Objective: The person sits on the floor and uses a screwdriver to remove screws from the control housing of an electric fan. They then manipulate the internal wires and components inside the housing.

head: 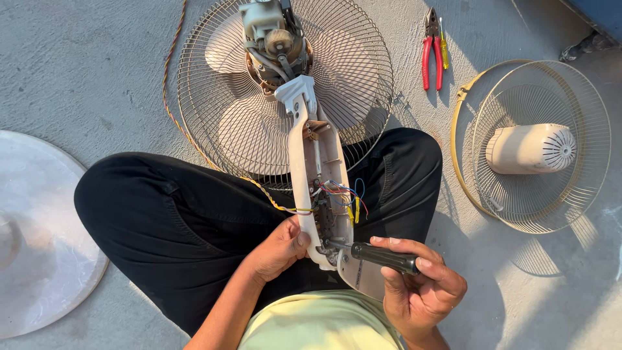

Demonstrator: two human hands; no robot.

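I sit cross-legged on a concrete floor with a dismantled cream fan across my lap. Its opened neck housing (pixel 301 162) shows coloured wires (pixel 340 193) inside. My left hand (pixel 280 248) grips the lower left side of the housing. My right hand (pixel 421 285) holds a black-handled screwdriver (pixel 382 256), with its tip pointing left into the base of the housing. The bare motor (pixel 272 39) and the blades inside the wire grille (pixel 363 71) lie beyond my knees.
Red-handled pliers (pixel 432 55) and a small yellow tool lie at the top right. A second wire grille (pixel 583 162) with a cream motor cover (pixel 531 148) on it and a gold rim ring lies at the right. A round metal disc (pixel 39 233) is at the left. A twisted cord (pixel 172 97) runs along the floor.
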